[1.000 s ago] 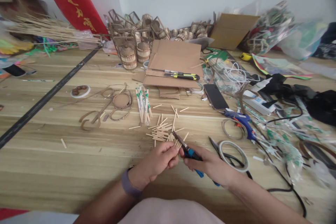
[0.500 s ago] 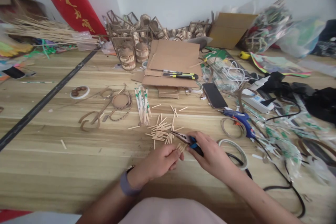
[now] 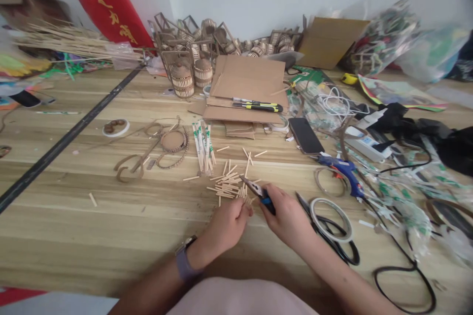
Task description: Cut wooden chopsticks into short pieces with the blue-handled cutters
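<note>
My right hand (image 3: 286, 214) is closed round the blue handles of a pair of pliers (image 3: 255, 189), whose jaws point up-left toward a pile of short cut wooden sticks (image 3: 228, 184). My left hand (image 3: 226, 224) is closed beside it, pinching a few short sticks (image 3: 247, 200) at its fingertips just under the pliers' jaws. A grey band sits on the left wrist. A bundle of wrapped chopsticks (image 3: 202, 145) lies just beyond the pile.
Black scissors (image 3: 325, 229) and a tape ring (image 3: 330, 211) lie right of my right hand, with a blue glue gun (image 3: 343, 173), a phone (image 3: 305, 135) and cables. Cardboard sheets with utility knives (image 3: 258, 105) and woven baskets (image 3: 192, 76) stand farther back. Cardboard rings (image 3: 172, 141) lie to the left.
Both hands have moved forward, away from me, to the near edge of the stick pile. The pliers now sit closer to the pile.
</note>
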Demonstrator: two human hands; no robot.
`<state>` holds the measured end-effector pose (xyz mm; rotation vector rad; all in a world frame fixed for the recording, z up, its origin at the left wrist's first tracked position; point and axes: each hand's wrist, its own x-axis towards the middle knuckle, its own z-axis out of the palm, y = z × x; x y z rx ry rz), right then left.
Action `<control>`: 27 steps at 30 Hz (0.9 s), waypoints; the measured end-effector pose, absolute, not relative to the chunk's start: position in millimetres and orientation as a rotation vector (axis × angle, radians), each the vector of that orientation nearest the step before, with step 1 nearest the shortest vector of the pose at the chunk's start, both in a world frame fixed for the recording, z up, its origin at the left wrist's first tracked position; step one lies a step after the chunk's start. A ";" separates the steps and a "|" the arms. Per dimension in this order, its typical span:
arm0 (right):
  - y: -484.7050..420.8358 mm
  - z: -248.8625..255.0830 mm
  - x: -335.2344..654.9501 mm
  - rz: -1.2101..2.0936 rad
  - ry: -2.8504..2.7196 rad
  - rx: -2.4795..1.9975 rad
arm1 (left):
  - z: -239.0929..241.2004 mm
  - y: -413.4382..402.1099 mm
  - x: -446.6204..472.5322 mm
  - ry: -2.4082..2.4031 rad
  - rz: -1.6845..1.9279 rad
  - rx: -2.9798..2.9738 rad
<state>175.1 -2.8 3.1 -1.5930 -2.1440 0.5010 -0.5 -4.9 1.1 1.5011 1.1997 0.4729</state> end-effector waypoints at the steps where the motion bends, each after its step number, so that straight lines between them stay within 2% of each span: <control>1: 0.5 6.9 179.2 0.576 -2.125 -1.577 | 2.2 -3.8 -1.9 1.105 0.481 1.386; 4: 6.3 24.2 194.3 0.830 -2.054 -1.493 | 5.1 -0.4 -5.6 0.843 0.532 1.069; 7: 3.1 40.8 199.5 0.957 -2.108 -1.408 | 3.0 0.4 -4.1 0.846 0.605 0.917; 13: -2.5 37.2 179.4 0.902 -2.380 -1.285 | -7.5 -5.0 6.6 0.880 0.538 0.885; 27: -24.4 4.2 157.9 0.831 -1.931 -1.609 | -9.7 -4.6 9.6 0.873 0.672 0.754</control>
